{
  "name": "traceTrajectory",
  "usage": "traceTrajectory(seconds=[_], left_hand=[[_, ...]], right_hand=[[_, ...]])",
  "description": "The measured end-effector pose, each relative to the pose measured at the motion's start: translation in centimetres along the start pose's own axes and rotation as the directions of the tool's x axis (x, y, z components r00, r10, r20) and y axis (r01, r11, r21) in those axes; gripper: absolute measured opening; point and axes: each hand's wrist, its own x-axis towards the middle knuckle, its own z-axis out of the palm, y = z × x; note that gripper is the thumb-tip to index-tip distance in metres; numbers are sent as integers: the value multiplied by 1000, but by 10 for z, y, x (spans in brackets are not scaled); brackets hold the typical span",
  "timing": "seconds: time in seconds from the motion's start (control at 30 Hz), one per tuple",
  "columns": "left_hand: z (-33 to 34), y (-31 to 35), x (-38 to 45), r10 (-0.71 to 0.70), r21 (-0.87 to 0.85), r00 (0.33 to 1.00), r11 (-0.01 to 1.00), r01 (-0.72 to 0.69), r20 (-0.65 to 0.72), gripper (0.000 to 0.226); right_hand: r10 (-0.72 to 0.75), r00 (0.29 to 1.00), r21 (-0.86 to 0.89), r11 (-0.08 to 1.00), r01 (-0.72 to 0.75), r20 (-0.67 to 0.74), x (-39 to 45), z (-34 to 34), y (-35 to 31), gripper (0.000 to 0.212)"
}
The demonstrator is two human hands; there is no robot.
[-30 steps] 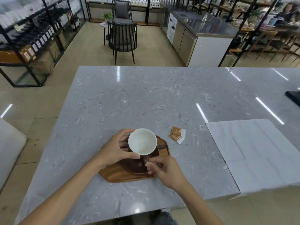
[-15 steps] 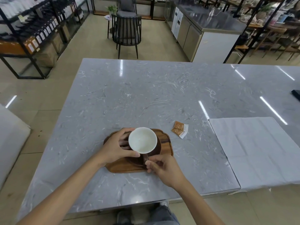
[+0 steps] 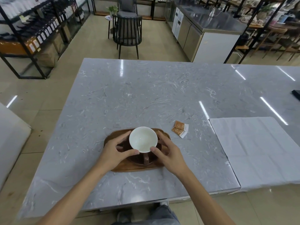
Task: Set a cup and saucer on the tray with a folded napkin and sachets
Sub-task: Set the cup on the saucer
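A cup [image 3: 143,139], white inside and brown outside, stands on a dark brown saucer [image 3: 138,160] on a wooden tray [image 3: 129,167] near the table's front edge. Its handle points toward me. My left hand [image 3: 116,151] cups the cup's left side, thumb on the rim. My right hand [image 3: 169,153] cups its right side, thumb on the rim too. Two orange sachets [image 3: 179,131] lie on the table right of the tray. A large white napkin [image 3: 259,151] lies spread flat at the right.
The grey marble table [image 3: 146,95] stretches far beyond the tray. A dark flat object [image 3: 296,93] sits at the right edge. A black chair [image 3: 127,32], shelving [image 3: 32,30] and a steel counter [image 3: 211,26] stand beyond the table.
My right hand has moved from the cup's handle up to its right side and rim. The cup and saucer stay on the tray. The camera has tilted a little.
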Motion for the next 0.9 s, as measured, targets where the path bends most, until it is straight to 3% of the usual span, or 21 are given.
traceTrajectory(seconds=[0.1, 0.27, 0.73, 0.9], left_hand=[[3, -1, -3, -17, -38, 1000, 999, 17, -10, 80], [5, 1, -1, -36, -60, 999, 998, 37, 8, 75], [1, 7, -4, -50, -11, 998, 999, 50, 27, 77], [-10, 26, 0, -30, 64, 997, 997, 35, -77, 47]], right_hand=[[1, 998, 58, 998, -5, 65, 0, 3, 0, 60], [25, 999, 146, 989, -29, 29, -1, 3, 7, 72], [37, 998, 128, 991, -43, 49, 1, 2, 9, 73], [-21, 1000, 76, 997, 21, 5, 0, -8, 9, 71]])
